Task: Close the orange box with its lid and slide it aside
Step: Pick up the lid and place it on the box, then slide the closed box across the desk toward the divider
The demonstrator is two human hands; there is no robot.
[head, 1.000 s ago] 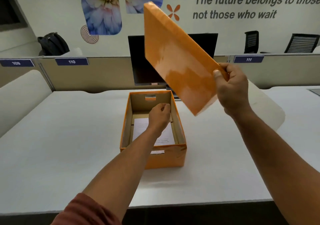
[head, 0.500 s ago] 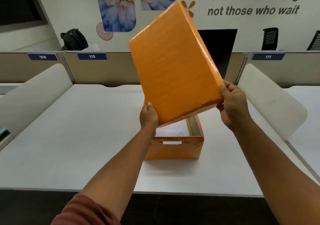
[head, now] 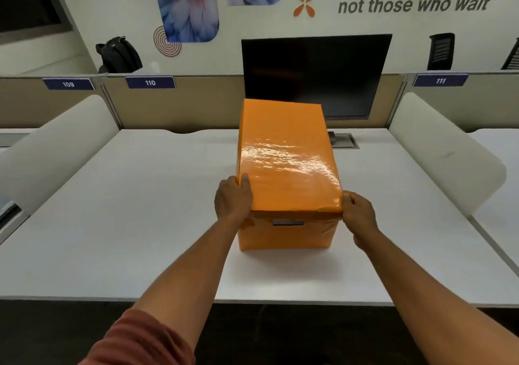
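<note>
The orange box [head: 286,235] stands in the middle of the white desk [head: 126,224]. Its glossy orange lid [head: 283,157] lies flat on top and covers the opening, so the inside is hidden. My left hand [head: 233,200] grips the lid's near left corner, thumb on top. My right hand [head: 359,214] grips the lid's near right corner. A small label shows on the box's front face just under the lid's edge.
A dark monitor [head: 314,75] stands right behind the box, with a cable hatch [head: 344,140] at its foot. Padded white dividers [head: 443,151] flank the desk on both sides. The desk's front edge [head: 252,301] is near me.
The lid came down from a tilted hold in the air onto the box. My left hand left the box's inside and took the lid's left corner.
</note>
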